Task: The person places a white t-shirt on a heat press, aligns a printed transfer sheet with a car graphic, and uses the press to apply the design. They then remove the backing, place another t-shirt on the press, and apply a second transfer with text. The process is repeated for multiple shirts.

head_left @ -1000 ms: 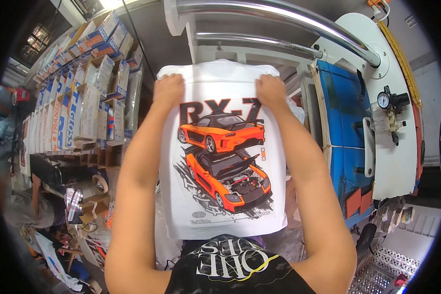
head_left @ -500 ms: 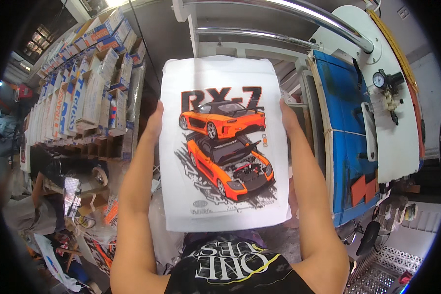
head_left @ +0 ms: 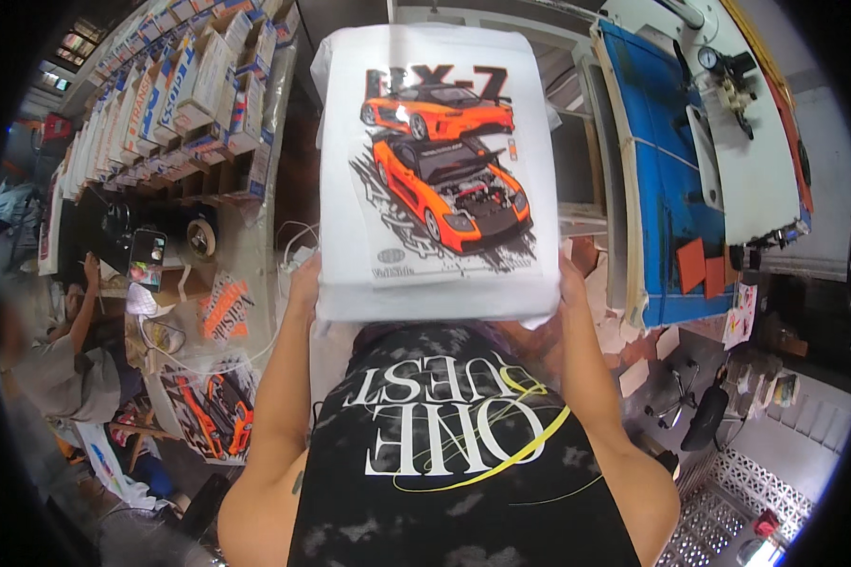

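I hold a folded white T-shirt flat in front of my chest, its print of two orange cars facing up. My left hand grips the shirt's lower left edge, mostly tucked under the cloth. My right hand grips the lower right edge, also partly hidden beneath it. Below the shirt is my own black top with white lettering.
A blue and white press machine stands to the right. Stacked cardboard boxes line the left. Another person sits at the lower left, near a printed car sheet and a phone. A black office chair stands lower right.
My hands slid from the shirt's top corners down its sides to the lower edge. The shirt now sits lower and closer to my chest, and the view tilted downward.
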`<action>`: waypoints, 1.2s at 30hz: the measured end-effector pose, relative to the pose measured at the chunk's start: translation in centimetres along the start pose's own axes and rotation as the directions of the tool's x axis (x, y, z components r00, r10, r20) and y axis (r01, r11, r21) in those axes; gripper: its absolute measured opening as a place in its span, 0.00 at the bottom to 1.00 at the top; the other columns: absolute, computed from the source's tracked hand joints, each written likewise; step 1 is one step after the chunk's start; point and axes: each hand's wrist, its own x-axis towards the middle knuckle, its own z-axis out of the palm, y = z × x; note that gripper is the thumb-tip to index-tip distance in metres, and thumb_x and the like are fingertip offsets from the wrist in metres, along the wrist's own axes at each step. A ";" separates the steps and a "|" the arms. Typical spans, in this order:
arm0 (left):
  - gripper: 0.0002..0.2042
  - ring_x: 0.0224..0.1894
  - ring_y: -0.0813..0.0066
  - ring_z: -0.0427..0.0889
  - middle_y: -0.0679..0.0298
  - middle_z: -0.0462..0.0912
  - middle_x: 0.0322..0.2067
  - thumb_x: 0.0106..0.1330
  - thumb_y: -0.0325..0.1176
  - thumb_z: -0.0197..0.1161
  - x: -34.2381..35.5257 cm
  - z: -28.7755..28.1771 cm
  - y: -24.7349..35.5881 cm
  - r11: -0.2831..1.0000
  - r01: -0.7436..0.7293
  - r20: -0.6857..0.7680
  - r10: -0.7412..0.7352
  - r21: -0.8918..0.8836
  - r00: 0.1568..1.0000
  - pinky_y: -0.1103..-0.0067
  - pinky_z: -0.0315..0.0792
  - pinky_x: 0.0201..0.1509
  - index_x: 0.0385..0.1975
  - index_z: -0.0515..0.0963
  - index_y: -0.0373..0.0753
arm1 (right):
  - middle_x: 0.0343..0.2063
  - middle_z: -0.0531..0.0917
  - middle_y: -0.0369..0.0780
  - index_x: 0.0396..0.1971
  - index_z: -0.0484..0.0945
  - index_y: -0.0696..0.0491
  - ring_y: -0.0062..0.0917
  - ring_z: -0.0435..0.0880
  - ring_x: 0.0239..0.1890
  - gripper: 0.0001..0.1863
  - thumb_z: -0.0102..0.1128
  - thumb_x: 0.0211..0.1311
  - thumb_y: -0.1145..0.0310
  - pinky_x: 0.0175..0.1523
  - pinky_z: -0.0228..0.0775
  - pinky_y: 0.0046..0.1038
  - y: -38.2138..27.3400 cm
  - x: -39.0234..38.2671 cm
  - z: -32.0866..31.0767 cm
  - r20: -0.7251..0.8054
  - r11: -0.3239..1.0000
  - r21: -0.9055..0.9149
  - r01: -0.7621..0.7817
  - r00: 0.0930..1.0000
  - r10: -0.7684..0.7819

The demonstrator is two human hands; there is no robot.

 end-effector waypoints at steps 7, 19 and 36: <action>0.21 0.55 0.66 0.83 0.57 0.82 0.55 0.74 0.42 0.60 -1.5 -2.3 0.9 0.894 0.178 0.195 -0.104 -0.412 0.975 0.66 0.77 0.62 0.59 0.75 0.33 | 0.49 0.85 0.42 0.52 0.79 0.56 0.33 0.83 0.52 0.21 0.66 0.67 0.57 0.62 0.73 0.36 -2.5 -3.7 -2.5 -0.078 0.948 0.319 -0.005 0.996 0.032; 0.10 0.43 0.78 0.84 0.68 0.86 0.41 0.72 0.37 0.63 -4.5 -8.8 2.5 0.977 0.028 -0.023 -0.033 -0.212 0.999 0.76 0.79 0.50 0.46 0.80 0.39 | 0.45 0.84 0.41 0.43 0.78 0.55 0.29 0.84 0.48 0.08 0.51 0.71 0.79 0.57 0.78 0.33 -2.0 -3.8 -4.6 -0.155 0.990 0.058 0.125 0.981 -0.115; 0.14 0.46 0.72 0.84 0.59 0.85 0.48 0.75 0.34 0.59 -3.0 -4.5 0.5 0.992 0.071 -0.224 -0.094 -0.105 0.970 0.76 0.78 0.54 0.51 0.78 0.31 | 0.46 0.86 0.44 0.50 0.82 0.54 0.30 0.83 0.51 0.14 0.58 0.71 0.64 0.58 0.73 0.32 0.7 -1.4 -3.1 -0.395 0.784 -0.621 -0.012 0.868 -0.300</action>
